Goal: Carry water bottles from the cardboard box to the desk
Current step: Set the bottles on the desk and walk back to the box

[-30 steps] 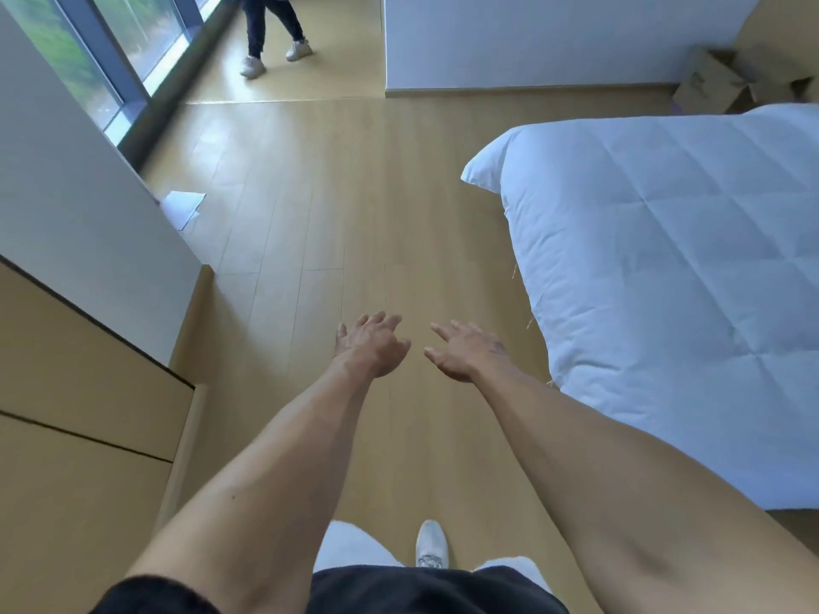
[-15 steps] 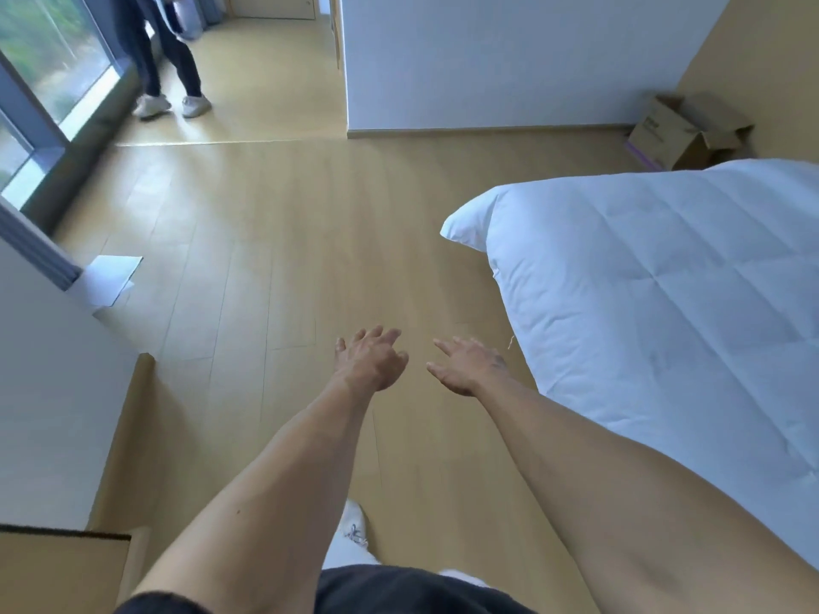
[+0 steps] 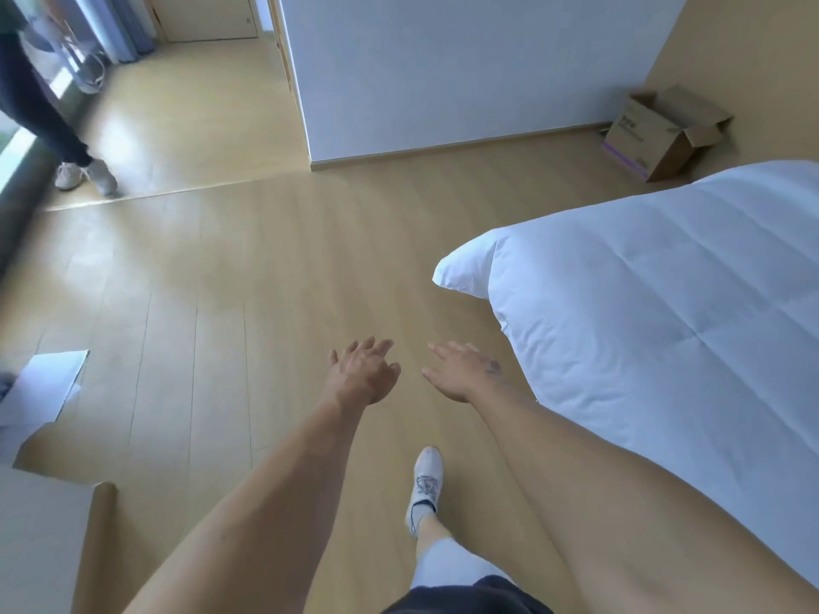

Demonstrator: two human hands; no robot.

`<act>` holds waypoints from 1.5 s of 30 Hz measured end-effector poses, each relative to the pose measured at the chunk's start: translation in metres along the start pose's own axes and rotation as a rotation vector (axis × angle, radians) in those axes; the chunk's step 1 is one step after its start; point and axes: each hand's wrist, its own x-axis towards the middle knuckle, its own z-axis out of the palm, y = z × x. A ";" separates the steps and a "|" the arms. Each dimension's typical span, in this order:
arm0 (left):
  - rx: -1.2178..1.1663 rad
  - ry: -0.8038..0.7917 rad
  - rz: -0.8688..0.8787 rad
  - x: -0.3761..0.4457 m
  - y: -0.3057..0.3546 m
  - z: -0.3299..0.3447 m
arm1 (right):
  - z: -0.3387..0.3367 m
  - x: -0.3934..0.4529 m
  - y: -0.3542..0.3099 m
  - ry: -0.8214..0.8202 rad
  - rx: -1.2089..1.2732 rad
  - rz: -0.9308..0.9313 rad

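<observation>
Both arms reach out over the wooden floor, and neither grip has anything in it: the left hand hangs with loosely curled fingers, the right hand is spread flat, fingers relaxed. The two hands are near each other but apart. The cardboard box sits far right on the floor, flaps up, against the tan wall, just beyond the far corner of the white bed. Its contents are hidden from here. One white sneaker steps forward below the hands. Far left, another person's legs stand by the window.
</observation>
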 end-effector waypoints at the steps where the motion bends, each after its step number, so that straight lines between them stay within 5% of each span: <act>1: 0.006 0.003 -0.007 0.021 -0.002 -0.009 | -0.009 0.022 -0.002 -0.005 0.005 -0.005; 17: -0.003 0.010 -0.045 0.331 0.021 -0.160 | -0.190 0.319 -0.005 -0.031 0.084 -0.050; 34: 0.084 -0.095 0.208 0.698 0.022 -0.301 | -0.346 0.606 -0.009 -0.001 0.143 0.233; 45: 0.210 -0.103 0.410 0.881 0.105 -0.371 | -0.438 0.749 0.046 0.104 0.235 0.402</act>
